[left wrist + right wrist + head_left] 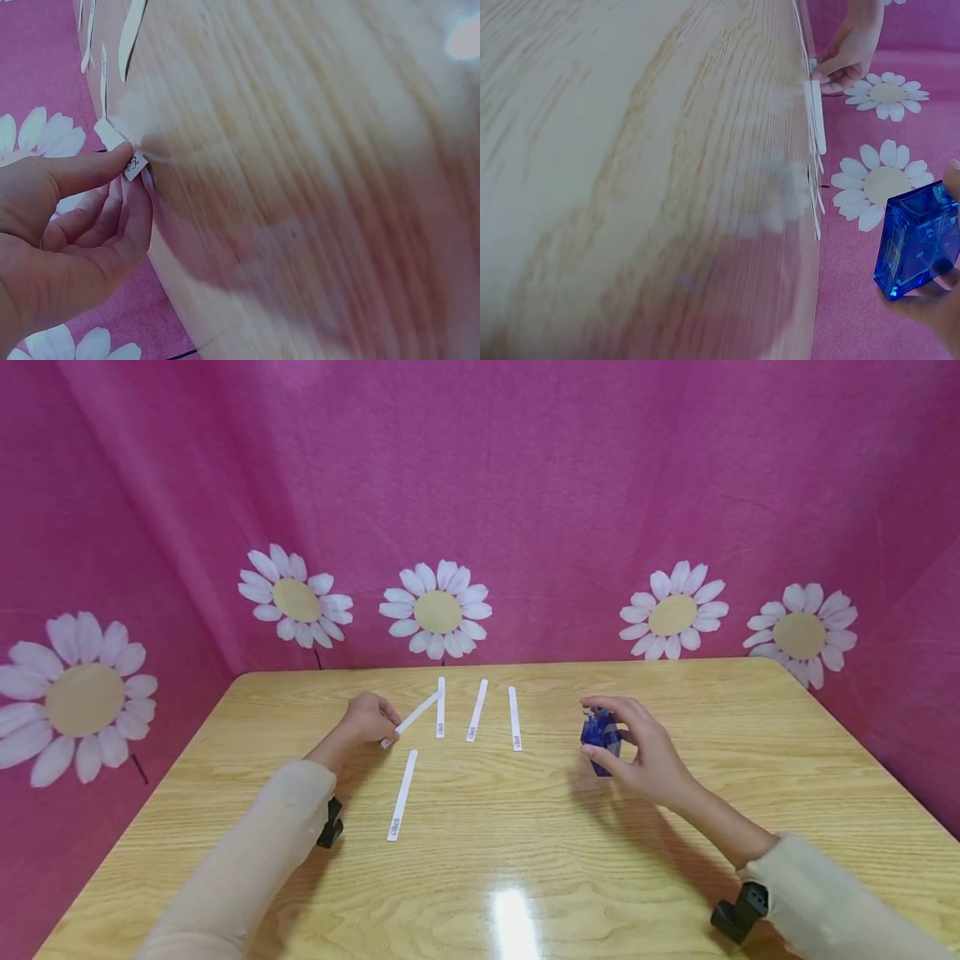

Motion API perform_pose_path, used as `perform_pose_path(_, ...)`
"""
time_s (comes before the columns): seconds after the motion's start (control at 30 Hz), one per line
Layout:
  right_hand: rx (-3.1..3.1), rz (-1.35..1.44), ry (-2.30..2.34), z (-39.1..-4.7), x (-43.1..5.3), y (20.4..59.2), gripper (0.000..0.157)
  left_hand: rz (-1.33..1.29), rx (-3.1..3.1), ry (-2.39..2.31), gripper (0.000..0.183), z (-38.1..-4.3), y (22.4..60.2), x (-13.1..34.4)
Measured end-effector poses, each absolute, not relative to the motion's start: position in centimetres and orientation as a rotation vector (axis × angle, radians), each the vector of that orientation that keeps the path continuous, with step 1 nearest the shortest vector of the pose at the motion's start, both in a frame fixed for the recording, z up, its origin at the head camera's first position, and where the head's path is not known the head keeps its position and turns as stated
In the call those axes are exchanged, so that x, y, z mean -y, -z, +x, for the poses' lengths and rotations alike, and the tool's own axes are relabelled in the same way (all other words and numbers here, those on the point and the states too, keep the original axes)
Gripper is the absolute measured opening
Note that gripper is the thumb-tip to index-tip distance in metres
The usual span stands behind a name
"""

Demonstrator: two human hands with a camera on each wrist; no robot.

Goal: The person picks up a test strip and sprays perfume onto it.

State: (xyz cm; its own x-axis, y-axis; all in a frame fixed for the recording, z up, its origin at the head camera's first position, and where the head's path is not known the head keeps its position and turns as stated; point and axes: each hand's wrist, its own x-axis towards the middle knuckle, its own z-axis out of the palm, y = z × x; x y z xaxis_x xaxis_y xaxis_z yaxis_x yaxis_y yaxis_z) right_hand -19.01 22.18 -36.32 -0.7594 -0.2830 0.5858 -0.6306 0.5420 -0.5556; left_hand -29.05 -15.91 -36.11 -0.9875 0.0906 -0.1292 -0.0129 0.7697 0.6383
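My left hand (367,718) pinches the labelled end of a white paper strip (417,713) between thumb and fingers, at the left of the table. The strip's far end meets the top of another paper strip lying on the wood. In the left wrist view the thumb presses on the small printed label (133,165). On the right, my right hand (648,756) grips a blue glass bottle (600,739), thumb on the near side and fingers around the far side. The right wrist view shows the bottle's clear faceted blue body; its top is partly hidden by the fingers.
More white paper strips lie on the wooden table (480,877): one upright strip (440,714), two further right (477,710), (514,718) and a nearer strip (402,795). A pink curtain with daisies (438,610) hangs behind the table's back edge.
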Motion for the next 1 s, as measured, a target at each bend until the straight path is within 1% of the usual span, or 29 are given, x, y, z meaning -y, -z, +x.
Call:
perform_pose_path(0.5,2.357,0.759,-1.1,-19.3,-22.0,36.9,0.055,0.253,-2.765,-1.003,0.017,-26.9,35.5,15.6)
perform_pose_path(1.0,2.373,0.749,-1.069,-19.3,-22.0,37.0,0.056,0.26,-2.57,-1.174,0.022,-25.7,35.4,14.6)
